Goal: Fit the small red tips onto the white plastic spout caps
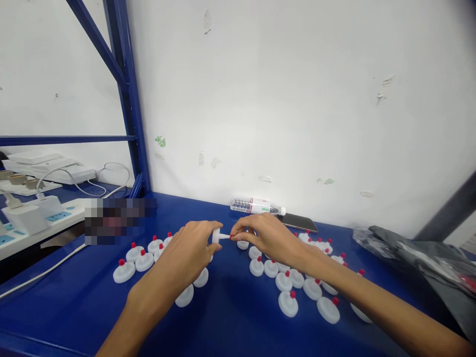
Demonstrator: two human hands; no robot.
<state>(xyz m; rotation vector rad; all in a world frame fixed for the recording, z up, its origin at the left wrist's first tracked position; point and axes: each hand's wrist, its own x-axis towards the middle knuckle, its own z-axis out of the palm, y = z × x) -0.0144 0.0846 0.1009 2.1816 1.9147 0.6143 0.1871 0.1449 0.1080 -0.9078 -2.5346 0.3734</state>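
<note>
My left hand grips a white round nozzle cap by its disc, turned sideways so the thin spout points right. At the spout's end, my right hand pinches a small red tip between thumb and fingers. Whether the red tip is fully seated on the spout I cannot tell. Several white caps with red tips stand on the left, partly behind my left hand. To the right, under and around my right forearm, are several more white caps, most showing red tips.
A clear plastic bottle lies against the wall, beside a dark phone. Grey bags lie on the blue table at right. White power strips with plugs and cables are at left, near a blue metal post.
</note>
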